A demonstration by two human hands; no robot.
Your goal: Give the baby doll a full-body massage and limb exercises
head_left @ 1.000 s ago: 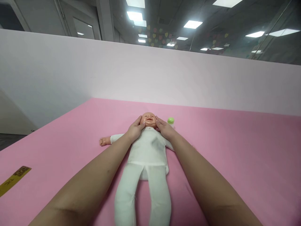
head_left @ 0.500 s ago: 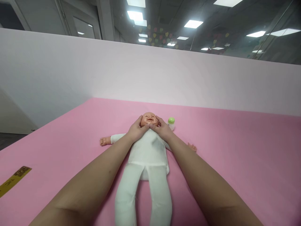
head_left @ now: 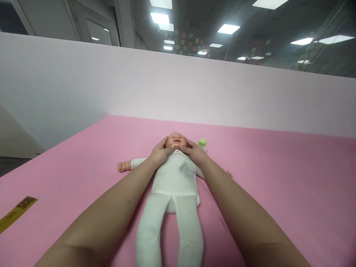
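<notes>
A baby doll (head_left: 175, 176) with a white cloth body lies on its back on a pink surface (head_left: 278, 185), head at the far end and legs toward me. My left hand (head_left: 161, 151) cups the left side of its head, thumb resting by the chin. On the other side, my right hand (head_left: 194, 151) holds the cheek the same way, its thumb also by the chin. The doll's left-side arm is stretched out flat; my right forearm hides most of the other. Just beyond my right hand stands a small bottle with a green cap (head_left: 202, 142), partly covered by that hand.
A white wall or panel (head_left: 178, 89) runs along the back of the pink surface, with glass above it. At the near left lies a yellow strip (head_left: 16, 215) with dark markings. The surface's left edge slopes toward me.
My thumbs have moved apart, from meeting under the doll's chin to either side of it. My right hand has shifted slightly right, covering more of the bottle.
</notes>
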